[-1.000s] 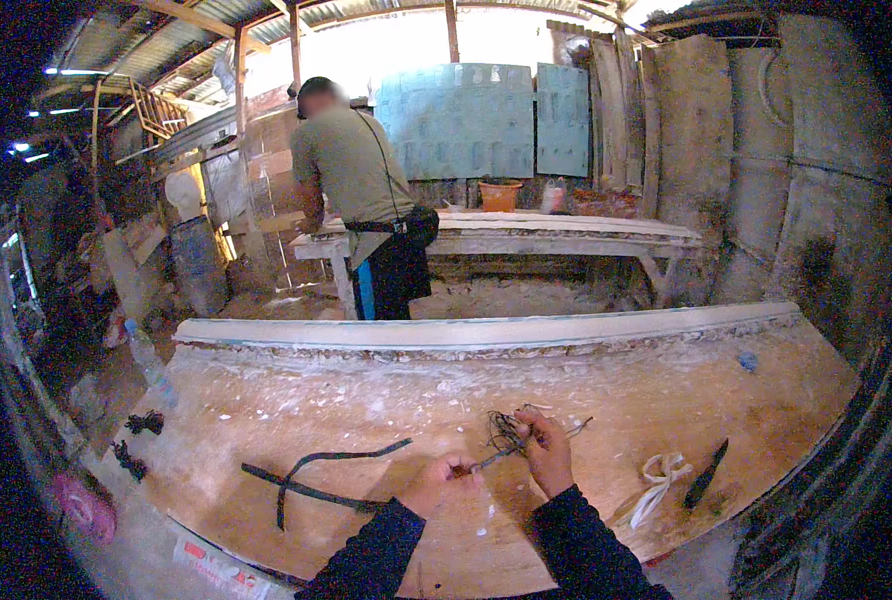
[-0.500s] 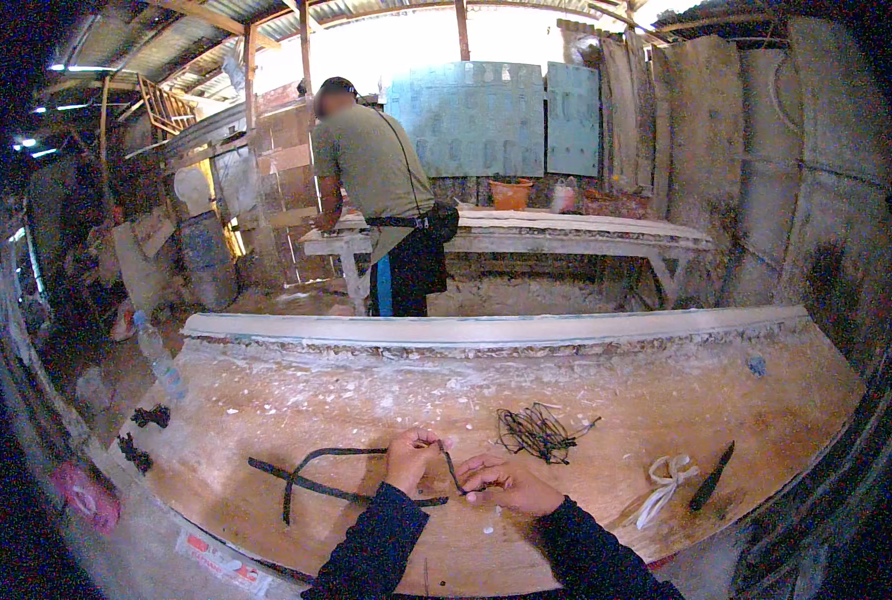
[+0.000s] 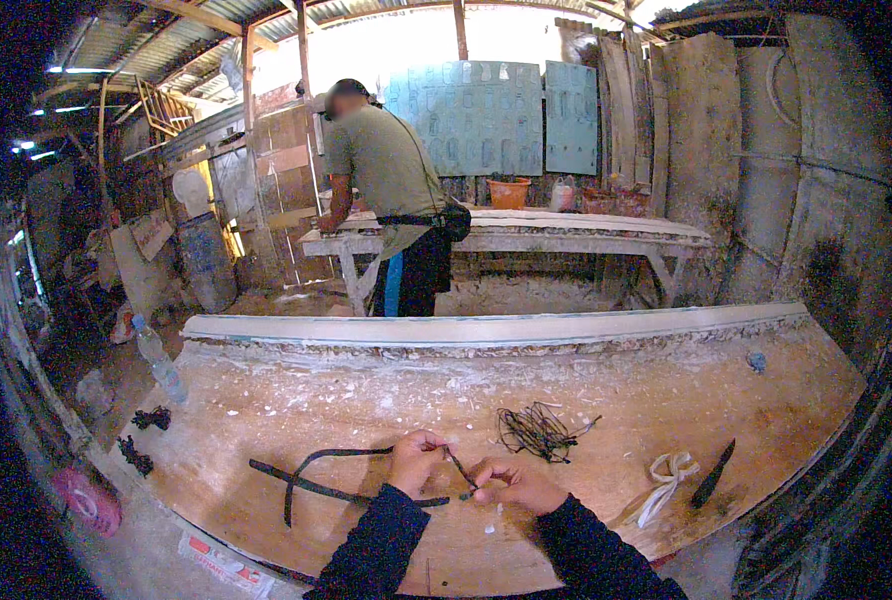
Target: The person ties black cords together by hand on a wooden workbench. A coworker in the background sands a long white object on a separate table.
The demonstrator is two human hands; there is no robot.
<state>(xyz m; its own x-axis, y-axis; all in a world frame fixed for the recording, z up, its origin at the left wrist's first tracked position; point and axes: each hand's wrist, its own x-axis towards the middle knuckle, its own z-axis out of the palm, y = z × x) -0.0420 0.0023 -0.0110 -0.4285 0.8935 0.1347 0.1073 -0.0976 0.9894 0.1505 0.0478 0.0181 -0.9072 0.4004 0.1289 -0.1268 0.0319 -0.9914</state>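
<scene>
My left hand [image 3: 418, 464] is closed in a pinch on a black strap [image 3: 341, 453], which curves away to the left on the wooden tabletop. A short dark length, seemingly the same strap's end, runs from its fingertips to my right hand [image 3: 519, 486]. The right thumb and fingers pinch the lower end of that length. A second black strap [image 3: 331, 488] lies flat, crossing under the first and passing beneath my left wrist. Beyond my right hand sits a loose tangle of thin black cord [image 3: 541, 433].
A white tied strip [image 3: 663, 487] and a dark pointed blade-like piece [image 3: 714, 474] lie at right. Small black bundles [image 3: 138, 455] and a plastic bottle [image 3: 159, 360] are at the left edge. A long white moulding [image 3: 496, 328] spans the far edge. Behind, a person [image 3: 391, 165] leans over another bench.
My right hand has shifted slightly right, its fingers now curled more tightly at the strap's end. My left hand has moved little. The person behind has shifted a little to the right.
</scene>
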